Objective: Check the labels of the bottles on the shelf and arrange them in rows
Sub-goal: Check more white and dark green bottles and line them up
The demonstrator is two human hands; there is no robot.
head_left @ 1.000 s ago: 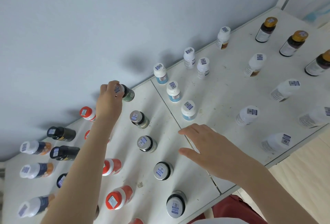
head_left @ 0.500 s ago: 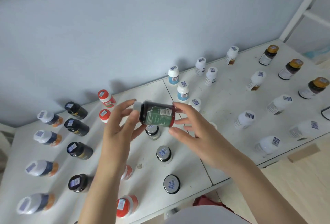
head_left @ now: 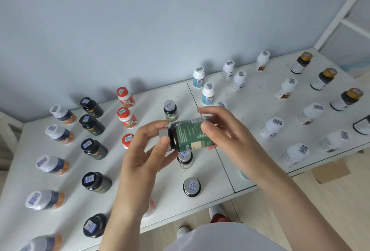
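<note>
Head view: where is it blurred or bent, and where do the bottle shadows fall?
Head view: the bottle in the lower left corner is smeared; the shelf looks bowed by the wide lens; soft bottle shadows lie on the blue wall; the held green bottle is sharp, its small print unreadable.

Plain pale blue wall (head_left: pixel 140 30) behind, light wooden plank floor (head_left: pixel 340 200) with a flat brown cardboard piece (head_left: pixel 332 172) lying on it, white-painted frame (head_left: pixel 342 12) far right.
</note>
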